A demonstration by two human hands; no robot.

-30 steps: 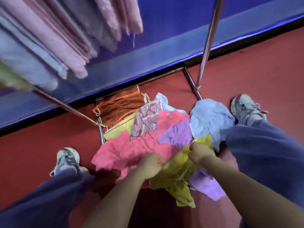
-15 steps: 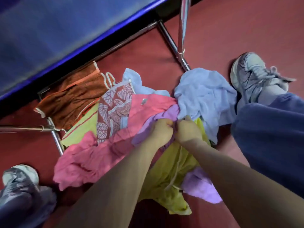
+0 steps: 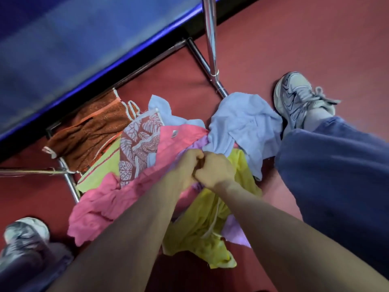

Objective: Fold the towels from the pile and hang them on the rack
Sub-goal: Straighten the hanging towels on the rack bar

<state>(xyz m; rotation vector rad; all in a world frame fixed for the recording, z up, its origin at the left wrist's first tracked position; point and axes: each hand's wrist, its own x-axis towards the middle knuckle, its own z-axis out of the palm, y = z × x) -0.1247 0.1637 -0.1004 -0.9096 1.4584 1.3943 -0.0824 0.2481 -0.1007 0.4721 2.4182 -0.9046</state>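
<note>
Lilac towel (image 3: pixel 197 144): mid-pile (image 3: pixel 147 186), on the floor (image 3: pixel 284 39), mostly buried. Only a strip shows above the fists, plus a corner low down by the yellow towel (image 3: pixel 208 218).

L hand (image 3: pixel 186 163) and R hand (image 3: pixel 214 170): both fisted, knuckles touching, fingers curled round a bunch of cloth. Cloth in grip looks lilac; fingertips hidden, so not certain nothing else is caught with it.

Handling (est.): light, soft, limp, no stiffness. It will drape and drag its neighbours. Not slippery; terry tends to cling to terry. Nothing fragile. The mid-cloth bunch is OK for pulling free, but folding needs 2 corners or one hem, hands apart.

Overlaps: pink towel (image 3: pixel 126 199) lies along the L side under the L forearm. Yellow is under the R wrist, with a loose white cord on it, a poss. snag. Blue towel (image 3: pixel 242 127) is touching just beyond the fists and its edge may sit on the lilac. Print towel (image 3: pixel 139 144) and brown towel (image 3: pixel 88 133) are further L, apart from the grip.

Room: rack (image 3: pixel 210 28) upright is beyond the pile and its foot bar (image 3: pixel 70 186) runs under the pile's L edge. R shoe (image 3: pixel 294 98) is beside the blue, L shoe (image 3: pixel 23 230) is well apart. Clearest way out is straight up toward the body.
</note>
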